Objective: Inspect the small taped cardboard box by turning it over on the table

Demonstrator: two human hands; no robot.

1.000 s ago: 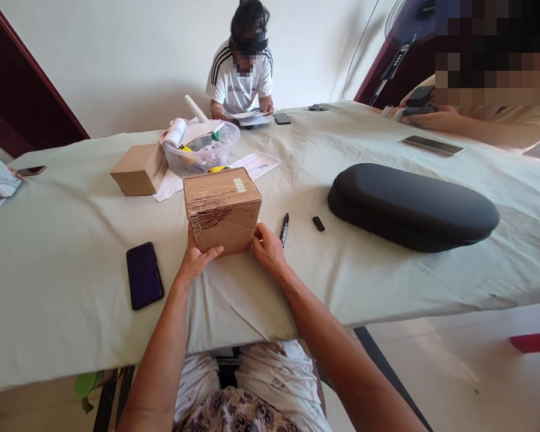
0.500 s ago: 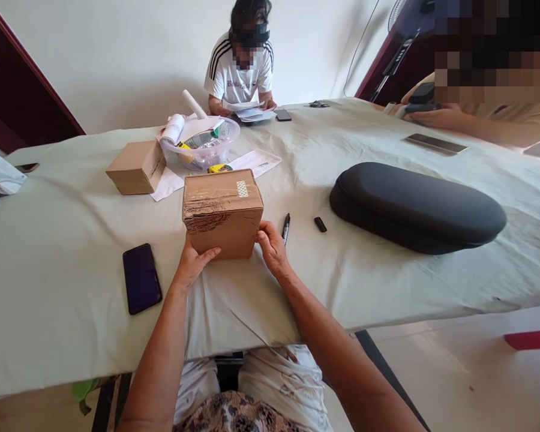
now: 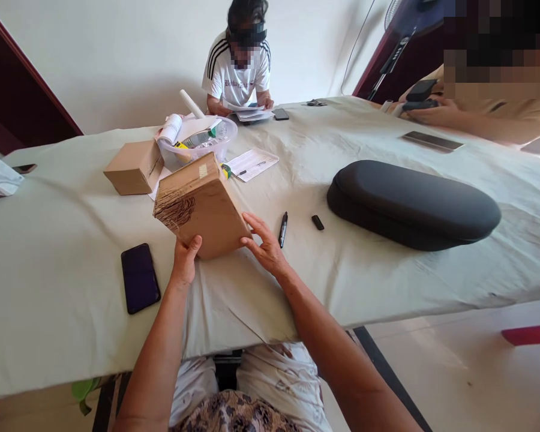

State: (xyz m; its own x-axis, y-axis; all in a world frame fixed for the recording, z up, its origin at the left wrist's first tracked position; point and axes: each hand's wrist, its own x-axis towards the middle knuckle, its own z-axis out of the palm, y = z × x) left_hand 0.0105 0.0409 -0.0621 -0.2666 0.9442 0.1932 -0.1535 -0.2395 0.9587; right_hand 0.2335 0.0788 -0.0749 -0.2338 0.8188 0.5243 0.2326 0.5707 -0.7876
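A brown cardboard box (image 3: 207, 213) with dark scribbled lines on its left part is tilted between my two hands. My left hand (image 3: 186, 258) grips its lower left side, thumb on the near face and the other fingers hidden behind the box. At the lower right edge, my right hand (image 3: 265, 243) holds the box with thumb and fingers against it. Just right of that hand lies a black marker pen (image 3: 283, 230), and its black cap (image 3: 317, 222) rests apart from it. A dark phone (image 3: 140, 278) lies to the left of my left forearm.
A second cardboard box (image 3: 132, 168) stands beside a clear plastic basin (image 3: 227, 135) filled with various items. Behind the held box are a yellow tape measure (image 3: 226, 170) and a paper sheet (image 3: 253, 164). A large black case (image 3: 414, 204) lies right. Two other people sit at the table.
The cardboard box has tilted and turned, its upper part shifting left. My right hand has spread its fingers along the right edge, while my left thumb has moved to the left on the near face.
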